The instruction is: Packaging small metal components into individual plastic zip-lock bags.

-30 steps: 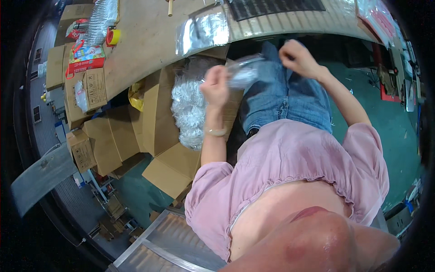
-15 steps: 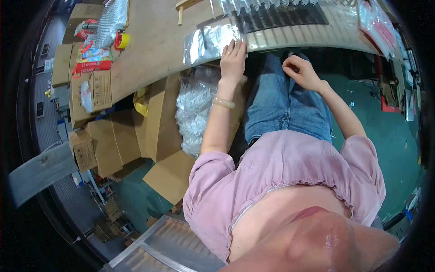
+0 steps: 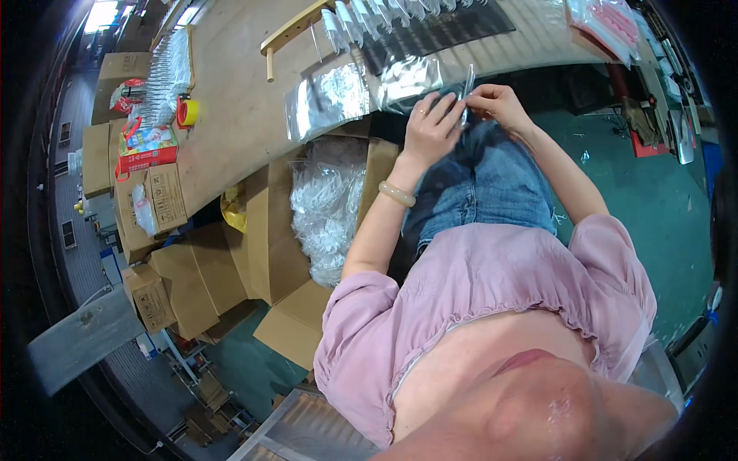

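Note:
A clear plastic bag [image 3: 411, 79] spans the table's front edge, its upright folded edge rising between my two hands. My left hand [image 3: 432, 132], wearing a pale bangle, has its fingers bent over the near side of this bag; the thumb is hidden. At the bag's right edge my right hand [image 3: 501, 106] pinches the film between thumb and fingertips. Just left of the hands, a stack of shiny clear bags [image 3: 329, 100] lies flat on the table. Beyond it stands a wooden rack [image 3: 296, 27] with a row of small clear bags hanging from it.
An open carton [image 3: 288, 230] full of clear plastic pieces [image 3: 329, 207] stands below the table's edge on the left. More cartons [image 3: 165, 196], a red box [image 3: 147, 150] and a yellow tape roll [image 3: 187, 113] are at far left. Pink-filled bags [image 3: 607, 27] lie at the table's right.
My left hand has moved right from the bag stack, bringing a bag along. My right hand has risen from my lap to meet it and now grips the bag's edge. The view has shifted slightly.

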### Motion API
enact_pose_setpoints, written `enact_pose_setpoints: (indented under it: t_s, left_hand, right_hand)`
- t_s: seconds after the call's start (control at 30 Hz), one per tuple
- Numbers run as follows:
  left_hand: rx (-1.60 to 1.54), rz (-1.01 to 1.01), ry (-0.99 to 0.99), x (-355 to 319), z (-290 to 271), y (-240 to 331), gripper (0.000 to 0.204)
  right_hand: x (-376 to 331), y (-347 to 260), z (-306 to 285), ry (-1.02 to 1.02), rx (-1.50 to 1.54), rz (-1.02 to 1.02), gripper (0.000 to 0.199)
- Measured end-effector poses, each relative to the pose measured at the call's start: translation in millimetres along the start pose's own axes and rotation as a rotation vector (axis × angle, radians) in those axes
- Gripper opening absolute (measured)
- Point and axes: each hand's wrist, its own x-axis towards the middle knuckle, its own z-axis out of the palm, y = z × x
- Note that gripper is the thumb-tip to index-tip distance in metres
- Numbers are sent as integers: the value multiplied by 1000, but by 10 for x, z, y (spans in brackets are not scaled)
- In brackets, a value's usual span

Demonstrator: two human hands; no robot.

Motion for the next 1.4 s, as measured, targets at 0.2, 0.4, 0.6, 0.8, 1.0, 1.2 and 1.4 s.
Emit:
enact_pose_setpoints:
  t_s: [0.2, 0.4, 0.6, 0.8, 1.0, 1.2, 1.4]
  left_hand:
    - [-758, -882, -163, 140, 6, 290, 25]
    - [-1310, -1045, -61, 204, 74, 217, 18]
    - [-1480, -1200, 214, 310, 92, 359, 11]
    - [-722, -1056, 84, 327, 38, 299, 14]
    - [-377, -910, 109, 216, -30, 110, 15]
    - [-425, -902, 41, 175, -54, 247, 14]
    - [-414, -864, 70, -86, -65, 274, 12]
  right_hand:
    - [-86, -183, -81, -215, -177, -114, 19]
    - [-148, -304, -112, -291, -92, -197, 23]
    - [-198, -263, -5, -122, 243, -237, 17]
    - [-332, -467, -58, 174, -991, -634, 30]
    - [60, -343, -298, 136, -779, -550, 44]
    - [1299, -767, -313, 603, -46, -786, 41]
    - [1892, -727, -323, 599, 183, -806, 42]
